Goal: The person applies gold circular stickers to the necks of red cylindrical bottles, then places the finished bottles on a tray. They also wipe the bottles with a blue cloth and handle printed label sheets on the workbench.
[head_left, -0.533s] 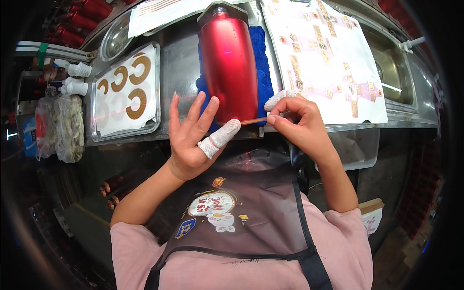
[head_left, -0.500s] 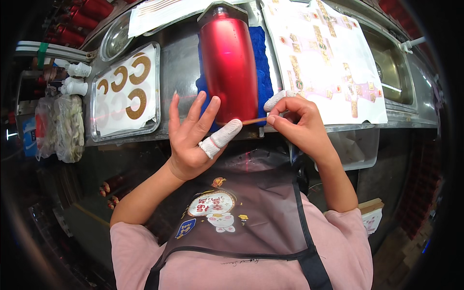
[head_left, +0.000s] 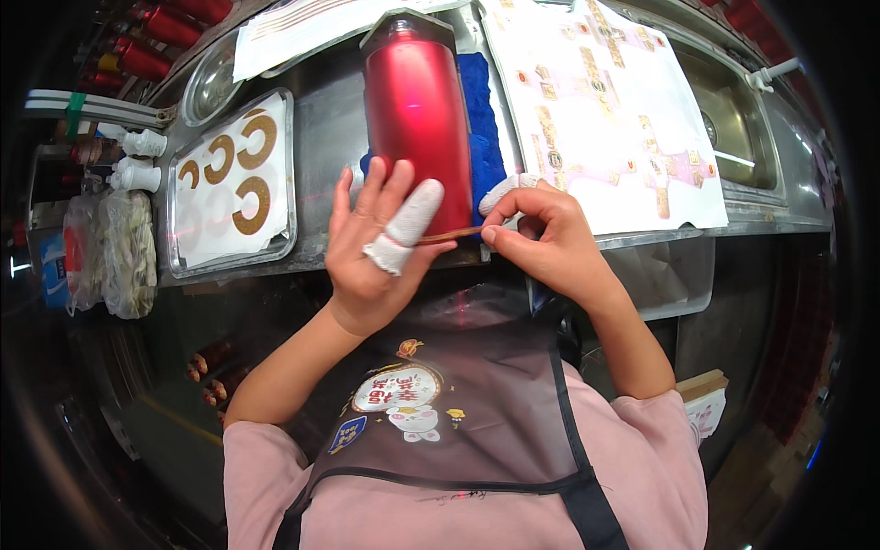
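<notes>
My right hand [head_left: 541, 234] pinches one end of a thin gold-brown strip [head_left: 463, 233] between thumb and forefinger; a white finger cover sits on one of its fingers. The strip runs left to my left hand [head_left: 371, 243], where it lies along the thumb and passes toward the index finger. That hand has its fingers spread upward, with a white knit cover [head_left: 412, 218] on the index finger. Just behind both hands a glossy red bottle [head_left: 417, 119] lies neck away on a blue cloth [head_left: 481, 128]. The left hand overlaps its near end.
On the left stands a metal tray [head_left: 291, 211] with gold C-shaped pieces [head_left: 252, 206] on white paper. Printed sheets [head_left: 614, 119] cover the right side, beside a steel sink [head_left: 747, 137]. A round bowl [head_left: 209, 87] and striped sheets [head_left: 312, 32] are farther back.
My left index finger has lifted off the strip and now points up, with the thumb showing beneath the strip. The right hand still pinches its end. The whole view shifted slightly.
</notes>
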A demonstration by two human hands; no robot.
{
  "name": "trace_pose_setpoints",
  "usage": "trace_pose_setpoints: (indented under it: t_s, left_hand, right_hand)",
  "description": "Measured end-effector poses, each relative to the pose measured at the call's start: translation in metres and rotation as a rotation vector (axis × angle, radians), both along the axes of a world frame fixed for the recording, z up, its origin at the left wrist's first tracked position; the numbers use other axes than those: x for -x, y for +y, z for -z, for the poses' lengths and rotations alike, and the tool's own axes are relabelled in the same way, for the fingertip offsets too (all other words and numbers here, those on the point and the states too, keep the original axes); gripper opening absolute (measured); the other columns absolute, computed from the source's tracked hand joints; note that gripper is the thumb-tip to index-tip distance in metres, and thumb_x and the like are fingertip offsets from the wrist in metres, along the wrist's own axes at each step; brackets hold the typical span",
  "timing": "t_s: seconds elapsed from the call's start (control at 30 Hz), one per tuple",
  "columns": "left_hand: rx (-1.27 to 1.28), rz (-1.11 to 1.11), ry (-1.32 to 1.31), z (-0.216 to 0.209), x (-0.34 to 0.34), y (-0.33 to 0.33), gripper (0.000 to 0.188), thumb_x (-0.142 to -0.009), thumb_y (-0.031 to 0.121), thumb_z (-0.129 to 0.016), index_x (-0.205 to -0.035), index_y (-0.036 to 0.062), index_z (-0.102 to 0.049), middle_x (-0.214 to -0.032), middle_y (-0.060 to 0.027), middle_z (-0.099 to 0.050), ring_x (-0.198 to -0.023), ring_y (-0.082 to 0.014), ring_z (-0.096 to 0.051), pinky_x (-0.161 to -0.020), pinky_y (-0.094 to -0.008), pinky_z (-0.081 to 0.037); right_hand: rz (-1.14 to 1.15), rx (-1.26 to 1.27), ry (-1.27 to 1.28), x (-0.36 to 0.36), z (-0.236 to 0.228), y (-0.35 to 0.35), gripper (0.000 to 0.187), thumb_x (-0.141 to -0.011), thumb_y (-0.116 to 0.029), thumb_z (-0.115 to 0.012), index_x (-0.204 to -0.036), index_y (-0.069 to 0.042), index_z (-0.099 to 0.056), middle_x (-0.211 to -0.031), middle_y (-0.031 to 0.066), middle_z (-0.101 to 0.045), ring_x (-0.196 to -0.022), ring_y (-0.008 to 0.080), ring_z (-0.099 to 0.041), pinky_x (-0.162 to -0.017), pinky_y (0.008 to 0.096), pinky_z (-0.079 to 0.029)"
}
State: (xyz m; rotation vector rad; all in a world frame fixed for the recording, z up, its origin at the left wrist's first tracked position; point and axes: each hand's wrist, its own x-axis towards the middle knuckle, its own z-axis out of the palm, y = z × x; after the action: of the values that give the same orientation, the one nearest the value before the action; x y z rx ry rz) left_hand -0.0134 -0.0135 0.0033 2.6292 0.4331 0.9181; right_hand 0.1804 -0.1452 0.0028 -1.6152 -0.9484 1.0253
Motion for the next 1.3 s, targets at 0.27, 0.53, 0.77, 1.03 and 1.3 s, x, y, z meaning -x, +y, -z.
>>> trace_pose_setpoints:
  t_s: [0.27, 0.53, 0.77, 1.03, 1.3]
  left_hand:
    - [0.032, 0.060, 0.071, 0.015, 0.047, 0.003, 0.051, -0.078, 0.014, -0.085, -0.126, 0.0052, -0.070, -0.144, -0.0226, -0.056, -0.131, -0.0429, -0.056, -0.110, -0.0663, -0.031]
    - [-0.036, 0.052, 0.133, 0.011, 0.043, 0.000, 0.045, -0.076, 0.009, -0.084, -0.120, 0.0134, -0.074, -0.143, -0.0213, -0.057, -0.127, -0.0419, -0.059, -0.113, -0.0657, -0.027]
    - [-0.180, 0.068, 0.153, -0.008, 0.025, 0.001, 0.039, -0.077, 0.014, -0.080, -0.115, 0.0206, -0.078, -0.137, -0.0181, -0.063, -0.118, -0.0413, -0.065, -0.111, -0.0661, -0.029]
    - [-0.280, 0.052, 0.173, -0.021, -0.007, -0.008, 0.017, -0.078, 0.020, -0.076, -0.094, 0.0187, -0.081, -0.131, -0.0105, -0.068, -0.122, -0.0451, -0.060, -0.107, -0.0691, -0.030]
    - [0.178, 0.020, -0.041, 0.008, 0.008, -0.001, 0.060, -0.076, 0.013, -0.085, -0.132, 0.0060, -0.066, -0.144, -0.0205, -0.057, -0.140, -0.0414, -0.047, -0.114, -0.0627, -0.028]
  right_hand:
    - [-0.009, 0.013, 0.050, -0.002, -0.017, -0.009, 0.011, -0.082, -0.009, -0.077, -0.082, -0.002, -0.068, -0.083, -0.0018, -0.057, -0.066, 0.0009, -0.048, -0.058, 0.0192, -0.036]
    - [0.022, 0.024, 0.066, -0.006, -0.007, -0.009, 0.011, -0.084, -0.009, -0.075, -0.082, -0.001, -0.067, -0.083, -0.0008, -0.060, -0.069, 0.0019, -0.053, -0.061, 0.0187, -0.041]
    - [0.038, 0.003, 0.121, -0.004, 0.004, -0.005, 0.014, -0.083, -0.011, -0.075, -0.085, 0.002, -0.069, -0.084, 0.0023, -0.059, -0.058, 0.0018, -0.049, -0.053, 0.0207, -0.037]
    - [0.025, 0.006, 0.106, 0.000, 0.009, 0.001, 0.015, -0.083, -0.012, -0.075, -0.085, 0.001, -0.070, -0.083, 0.0033, -0.060, -0.056, 0.0024, -0.049, -0.052, 0.0215, -0.036]
    - [0.026, 0.002, 0.028, 0.005, 0.000, 0.000, 0.012, -0.083, -0.013, -0.076, -0.086, -0.002, -0.072, -0.080, 0.0044, -0.057, -0.056, 0.0051, -0.050, -0.054, 0.0235, -0.038]
